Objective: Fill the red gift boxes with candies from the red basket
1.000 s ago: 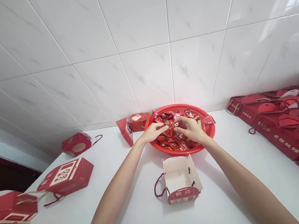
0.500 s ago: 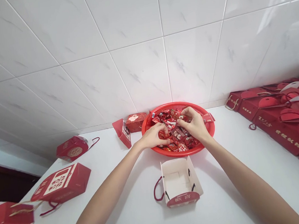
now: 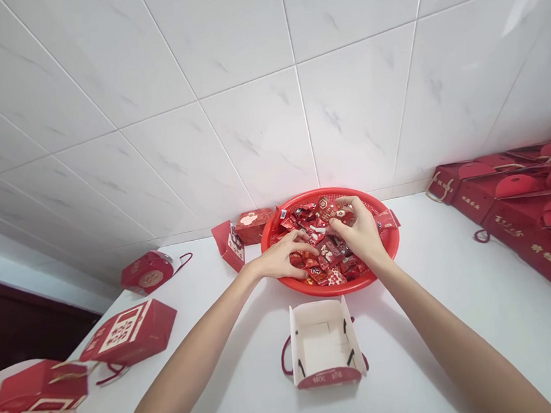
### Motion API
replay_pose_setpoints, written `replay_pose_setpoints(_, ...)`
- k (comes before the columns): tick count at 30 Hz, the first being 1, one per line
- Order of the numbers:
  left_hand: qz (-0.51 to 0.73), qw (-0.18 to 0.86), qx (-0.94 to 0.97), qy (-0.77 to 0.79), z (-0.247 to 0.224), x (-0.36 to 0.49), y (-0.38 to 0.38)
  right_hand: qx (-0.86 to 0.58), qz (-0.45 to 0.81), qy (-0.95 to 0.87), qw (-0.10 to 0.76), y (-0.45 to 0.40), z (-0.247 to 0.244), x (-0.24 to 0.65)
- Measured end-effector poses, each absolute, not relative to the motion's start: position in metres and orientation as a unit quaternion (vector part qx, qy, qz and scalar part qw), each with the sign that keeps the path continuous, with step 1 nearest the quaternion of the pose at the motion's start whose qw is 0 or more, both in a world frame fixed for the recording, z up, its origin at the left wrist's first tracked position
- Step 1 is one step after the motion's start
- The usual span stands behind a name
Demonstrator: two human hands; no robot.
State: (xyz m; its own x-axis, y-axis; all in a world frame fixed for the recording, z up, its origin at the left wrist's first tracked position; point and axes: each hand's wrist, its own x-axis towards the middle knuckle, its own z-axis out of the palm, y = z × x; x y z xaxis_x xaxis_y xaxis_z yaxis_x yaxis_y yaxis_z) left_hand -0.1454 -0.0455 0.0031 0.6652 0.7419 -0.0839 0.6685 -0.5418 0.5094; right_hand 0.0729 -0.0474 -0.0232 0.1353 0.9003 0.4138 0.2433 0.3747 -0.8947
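A red oval basket full of small red wrapped candies stands against the tiled wall. At its left side my left hand reaches over the candies, fingers apart and curved, holding nothing that I can see. My right hand, over the right half, pinches a red and gold packet between thumb and fingers. In front of the basket sits an open box, white inside, with a red front flap and dark red cord handles; no contents show in it.
Closed red gift boxes with cords lie along the left side of the white table. Long dark red boxes are lined up at the right. Two small red boxes stand left of the basket by the wall.
My left hand has spread its fingers a little. In my right hand the red and gold packet is now lifted and shows more clearly. The view has shifted slightly.
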Motion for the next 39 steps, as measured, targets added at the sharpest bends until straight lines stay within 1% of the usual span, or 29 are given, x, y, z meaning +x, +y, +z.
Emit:
replay_pose_setpoints(8,0.072,0.233,0.868,0.433,0.0,-0.142,-0.046,-0.486,0.284,-0.588,0.581,-0.043,-0.027,0.073)
replay_pose_setpoints(13,0.093,0.22,0.873,0.426,-0.003,-0.142,-0.046,-0.473,0.357,-0.53,0.607,-0.046,-0.021,0.074)
replay_pose_setpoints(16,0.131,0.202,0.878,0.414,-0.005,-0.142,-0.046,-0.455,0.401,-0.49,0.626,-0.049,-0.015,0.073)
replay_pose_setpoints(20,0.21,0.177,0.851,0.447,-0.01,-0.143,-0.043,-0.466,0.389,-0.473,0.638,-0.055,-0.01,0.072)
replay_pose_setpoints(24,0.228,0.19,0.83,0.472,-0.016,-0.146,-0.038,-0.478,0.368,-0.451,0.658,-0.06,-0.009,0.072)
replay_pose_setpoints(28,0.268,0.192,0.838,0.435,-0.016,-0.149,-0.038,-0.454,0.365,-0.39,0.713,-0.059,-0.011,0.074)
replay_pose_setpoints(32,0.315,0.183,0.859,0.36,-0.005,-0.131,-0.049,-0.431,0.374,-0.355,0.741,-0.055,-0.015,0.077)
replay_pose_setpoints(34,0.285,0.219,0.88,0.31,0.001,-0.11,-0.056,-0.425,0.375,-0.348,0.746,-0.054,-0.015,0.077)
replay_pose_setpoints(37,0.183,0.273,0.912,0.243,0.002,-0.075,-0.058,-0.421,0.379,-0.343,0.749,-0.055,-0.014,0.078)
replay_pose_setpoints(39,0.161,0.286,0.909,0.258,-0.003,-0.059,-0.052,-0.416,0.39,-0.336,0.75,-0.055,-0.013,0.079)
